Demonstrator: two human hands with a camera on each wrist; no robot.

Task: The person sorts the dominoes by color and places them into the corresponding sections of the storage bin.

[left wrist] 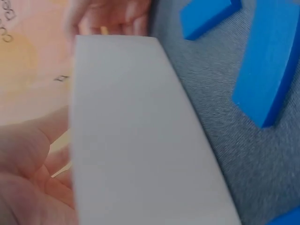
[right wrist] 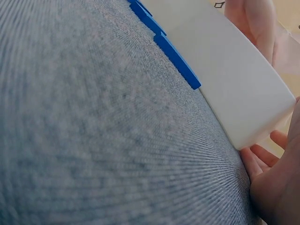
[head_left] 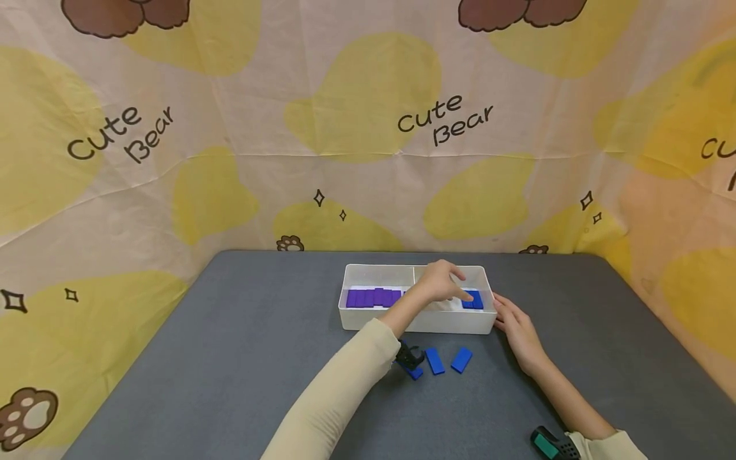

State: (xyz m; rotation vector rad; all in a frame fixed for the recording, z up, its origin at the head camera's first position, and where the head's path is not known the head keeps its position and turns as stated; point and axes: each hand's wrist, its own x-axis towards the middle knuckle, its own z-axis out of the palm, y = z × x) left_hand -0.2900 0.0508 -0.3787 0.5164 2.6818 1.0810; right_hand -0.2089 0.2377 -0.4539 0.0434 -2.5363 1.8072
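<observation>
- So the left hand [head_left: 439, 281] was over the right-hand compartment of the white box [head_left: 454, 324], thumb and forefinger spread apart, nothing visible between them; the other fingers were too hidden to tell.
- Its thumb was right by the blue blocks [head_left: 473, 299] sitting against the box's right end.
- Right hand [head_left: 520, 332] just rested its fingers on the outside of that end, loose, not pinching anything.
- Main thing: the loose blue pieces were on the desk [head_left: 230, 332], between the box's near wall and the desk's near edge, so back over that wall from the left hand.
- Middle piece [head_left: 434, 361]: long axis roughly front to back, near end tipped right. Left hand was the closer one.
- Right piece [head_left: 462, 360]: near end tipped left, about as close to either hand, honestly.
- Left piece [head_left: 415, 374]: slanted, near end to the right, partly hidden under the left wrist's black gadget [head_left: 411, 355].
- Purple blocks [head_left: 372, 298] sat in a row in the left compartment.
</observation>
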